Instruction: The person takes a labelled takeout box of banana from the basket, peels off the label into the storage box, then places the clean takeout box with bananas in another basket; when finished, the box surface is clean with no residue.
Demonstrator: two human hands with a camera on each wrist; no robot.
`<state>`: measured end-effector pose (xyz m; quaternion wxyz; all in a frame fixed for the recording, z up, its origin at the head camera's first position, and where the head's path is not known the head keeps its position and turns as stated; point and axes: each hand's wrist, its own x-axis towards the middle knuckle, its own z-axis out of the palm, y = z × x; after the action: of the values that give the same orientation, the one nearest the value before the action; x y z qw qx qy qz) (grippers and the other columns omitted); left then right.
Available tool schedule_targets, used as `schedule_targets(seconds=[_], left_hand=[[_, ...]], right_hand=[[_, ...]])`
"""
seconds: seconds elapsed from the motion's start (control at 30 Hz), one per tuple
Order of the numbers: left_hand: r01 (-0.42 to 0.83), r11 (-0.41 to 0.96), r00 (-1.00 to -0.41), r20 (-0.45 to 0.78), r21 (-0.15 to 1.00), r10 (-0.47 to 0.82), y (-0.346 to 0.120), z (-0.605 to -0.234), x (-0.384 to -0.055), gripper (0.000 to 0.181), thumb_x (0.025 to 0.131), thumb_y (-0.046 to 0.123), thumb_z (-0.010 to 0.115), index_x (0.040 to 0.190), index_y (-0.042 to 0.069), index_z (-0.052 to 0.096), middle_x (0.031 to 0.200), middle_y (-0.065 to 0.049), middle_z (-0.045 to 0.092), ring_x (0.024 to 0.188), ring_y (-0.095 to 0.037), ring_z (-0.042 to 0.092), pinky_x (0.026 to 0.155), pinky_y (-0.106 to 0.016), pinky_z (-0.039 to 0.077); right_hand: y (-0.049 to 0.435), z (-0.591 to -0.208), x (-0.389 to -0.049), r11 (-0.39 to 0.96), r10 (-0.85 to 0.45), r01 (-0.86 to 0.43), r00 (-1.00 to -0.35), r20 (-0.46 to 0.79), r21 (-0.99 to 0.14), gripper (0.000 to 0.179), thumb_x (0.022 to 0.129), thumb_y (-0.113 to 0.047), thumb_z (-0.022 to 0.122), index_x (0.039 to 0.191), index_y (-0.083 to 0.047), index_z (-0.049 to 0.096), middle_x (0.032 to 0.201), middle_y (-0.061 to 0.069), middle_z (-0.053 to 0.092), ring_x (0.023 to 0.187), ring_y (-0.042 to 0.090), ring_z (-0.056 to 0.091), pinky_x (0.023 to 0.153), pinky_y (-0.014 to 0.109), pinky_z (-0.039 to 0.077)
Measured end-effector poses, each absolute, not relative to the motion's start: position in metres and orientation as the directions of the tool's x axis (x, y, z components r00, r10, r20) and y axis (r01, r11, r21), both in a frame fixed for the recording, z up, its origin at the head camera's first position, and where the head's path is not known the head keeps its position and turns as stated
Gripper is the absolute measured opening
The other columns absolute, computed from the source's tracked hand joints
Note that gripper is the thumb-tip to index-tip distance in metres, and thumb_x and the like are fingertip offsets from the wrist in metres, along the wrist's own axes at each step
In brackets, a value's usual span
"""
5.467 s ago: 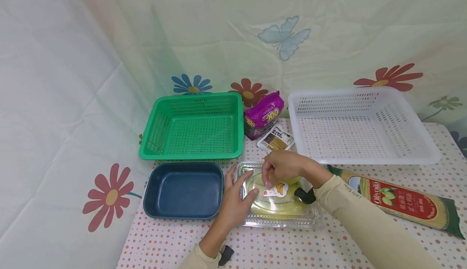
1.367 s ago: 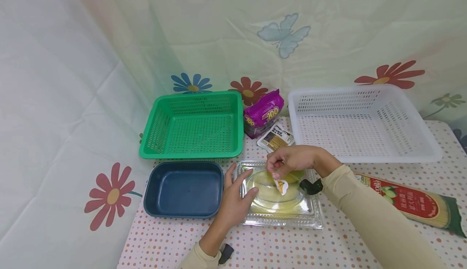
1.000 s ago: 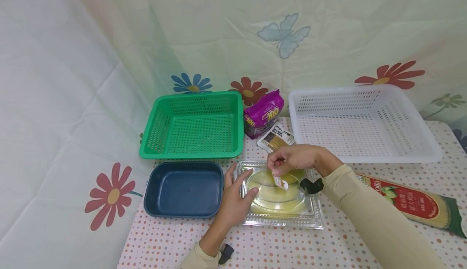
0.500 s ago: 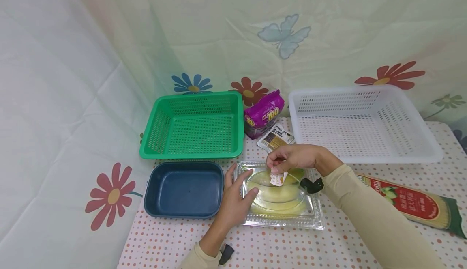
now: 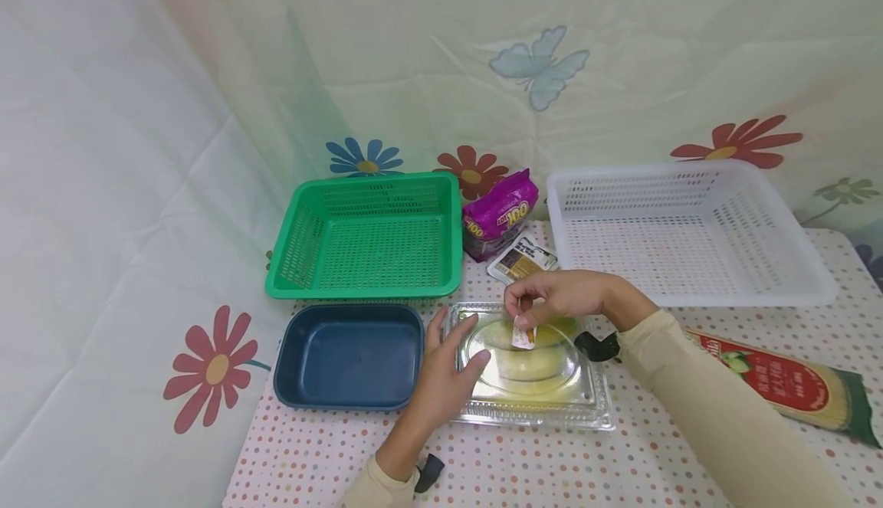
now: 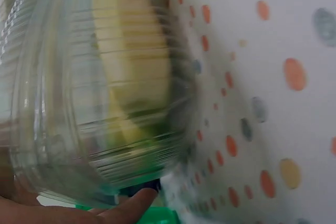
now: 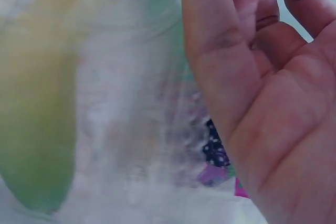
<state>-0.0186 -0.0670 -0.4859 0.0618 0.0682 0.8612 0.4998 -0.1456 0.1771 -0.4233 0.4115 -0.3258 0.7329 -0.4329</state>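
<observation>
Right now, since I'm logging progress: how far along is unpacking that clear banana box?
The sticker is peeled off, pinched in the right hand. The left hand steadies the clear box, lid closed over the bananas. Opening remains; both baskets hold nothing.

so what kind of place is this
Likely a staged tabletop for sorting groceries, not a real kitchen: a polka-dot tablecloth, a floral sheet backdrop, and empty green basket and white basket.

My left hand (image 5: 441,374) rests flat on clear box (image 5: 531,408) left edge. My right hand (image 5: 559,297) pinches sticker (image 5: 522,335) above lid. Banana (image 5: 531,366) inside. Blue tray (image 5: 348,355) just left of left hand; pasta pack (image 5: 786,385) right of right arm.
</observation>
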Motion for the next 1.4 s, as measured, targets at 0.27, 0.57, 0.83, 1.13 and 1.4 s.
schedule_targets(seconds=[0.27,0.57,0.83,1.13,1.4], left_hand=[[0.069,0.478,-0.978,-0.036,0.876,0.207,-0.076,-0.466,-0.027,0.055,0.102,0.033,0.062,0.152,0.015,0.049,0.168,-0.021,0.015,0.151,-0.047,0.028,0.114,-0.068,0.035],[0.116,0.539,-0.98,0.008,0.834,0.198,-0.114,-0.431,-0.035,0.047,0.102,0.029,0.062,0.146,0.014,0.056,0.156,-0.013,0.044,0.14,-0.036,0.048,0.109,-0.058,0.045],[0.093,0.54,-0.995,0.088,0.837,0.036,-0.19,-0.422,-0.049,0.038,0.104,0.025,0.062,0.14,0.015,0.061,0.148,-0.01,0.052,0.135,-0.032,0.055,0.106,-0.053,0.051],[-0.031,0.586,-0.98,0.091,0.809,-0.177,-0.283,-0.443,-0.056,0.037,0.107,0.027,0.055,0.138,0.009,0.062,0.143,-0.013,0.057,0.134,-0.03,0.056,0.107,-0.05,0.05],[-0.088,0.405,-0.973,0.009,0.91,-0.232,-0.329,-0.475,-0.054,0.038,0.106,0.022,0.056,0.139,0.005,0.061,0.141,-0.015,0.057,0.114,0.005,0.062,0.094,-0.009,0.049]], right_hand=[[0.167,-0.409,-0.142,0.363,-0.855,-0.161,-0.449,-0.259,-0.918,0.017,0.094,-0.018,0.073,0.094,-0.008,0.059,0.1,0.007,0.07,0.09,0.024,0.061,0.081,0.03,0.05],[0.137,-0.392,-0.142,0.33,-0.849,-0.183,-0.485,-0.207,-0.926,0.018,0.088,-0.006,0.076,0.098,-0.01,0.061,0.086,0.001,0.059,0.084,0.02,0.058,0.079,0.034,0.054],[0.102,-0.389,-0.142,0.312,-0.827,-0.167,-0.532,-0.181,-0.935,0.016,0.091,-0.006,0.074,0.105,-0.012,0.066,0.084,0.001,0.068,0.081,0.02,0.062,0.073,0.035,0.051],[0.057,-0.395,-0.139,0.275,-0.825,-0.205,-0.552,-0.121,-0.939,0.025,0.091,-0.004,0.075,0.113,-0.014,0.069,0.107,0.001,0.069,0.105,0.018,0.061,0.09,0.033,0.055],[0.013,-0.405,-0.135,0.261,-0.823,-0.18,-0.555,-0.121,-0.948,0.032,0.09,0.002,0.073,0.119,-0.011,0.07,0.113,0.002,0.071,0.101,0.014,0.066,0.086,0.028,0.056]])
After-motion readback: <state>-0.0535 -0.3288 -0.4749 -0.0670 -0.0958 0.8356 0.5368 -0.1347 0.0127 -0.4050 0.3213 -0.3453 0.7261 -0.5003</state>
